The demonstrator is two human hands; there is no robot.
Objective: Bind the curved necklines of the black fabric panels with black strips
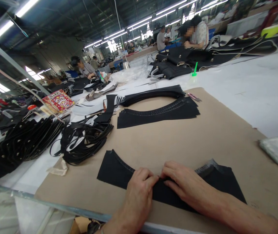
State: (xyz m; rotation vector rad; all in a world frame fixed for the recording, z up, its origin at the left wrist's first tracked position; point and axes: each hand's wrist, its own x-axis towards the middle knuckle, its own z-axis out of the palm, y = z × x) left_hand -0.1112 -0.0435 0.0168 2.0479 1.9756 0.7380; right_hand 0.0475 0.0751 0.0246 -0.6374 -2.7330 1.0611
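A curved black fabric piece (114, 169) lies flat on the brown board (158, 139) close to the table's front edge. My left hand (141, 187) pinches the middle of its curved upper edge between thumb and fingers. Right beside it, my right hand (178, 178) grips the same edge, fingers bent and thumb below. A pleated-looking band runs along the edge left of my hands. On the right side, a greyish strip (206, 167) stands up from the edge, unfolded. What lies under my fingertips is hidden.
Farther back lie stacked black curved pieces (153, 115) and small pink-handled snips (194, 97). Coiled black straps (85, 139) sit to the left, near a row of black pieces (24, 143). A green-tipped bottle (194, 76) stands behind. People work at tables beyond.
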